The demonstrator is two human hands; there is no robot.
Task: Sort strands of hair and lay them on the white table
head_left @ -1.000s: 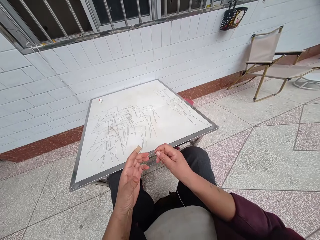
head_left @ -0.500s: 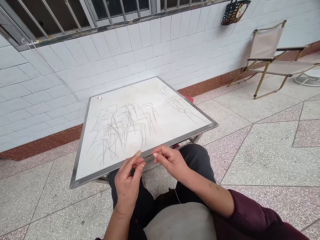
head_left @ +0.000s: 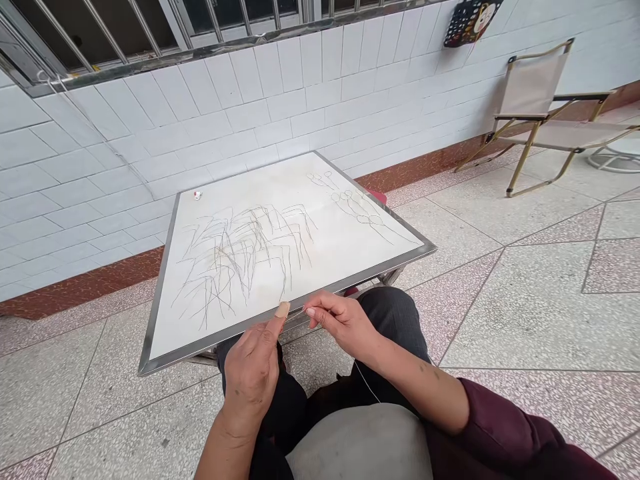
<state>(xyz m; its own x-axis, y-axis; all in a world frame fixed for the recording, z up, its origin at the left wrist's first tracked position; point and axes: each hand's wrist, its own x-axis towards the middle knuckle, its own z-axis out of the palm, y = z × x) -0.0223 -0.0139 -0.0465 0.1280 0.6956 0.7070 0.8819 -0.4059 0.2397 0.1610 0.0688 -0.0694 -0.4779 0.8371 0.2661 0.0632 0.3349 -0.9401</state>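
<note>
Strand (head_left: 296, 312) in right hand (head_left: 345, 325), left hand (head_left: 254, 367) now closed

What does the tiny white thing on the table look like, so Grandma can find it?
Find the white square table with a grey metal rim, by the white tiled wall. In its far left corner sits a tiny white lump with a red spot, compact, unlike the long, thin dark lines nearby.

Both the left hand (head_left: 257, 363) and right hand (head_left: 336, 321) pinch a thin strand (head_left: 296, 311) at the near edge of the white table (head_left: 345, 257).
</note>
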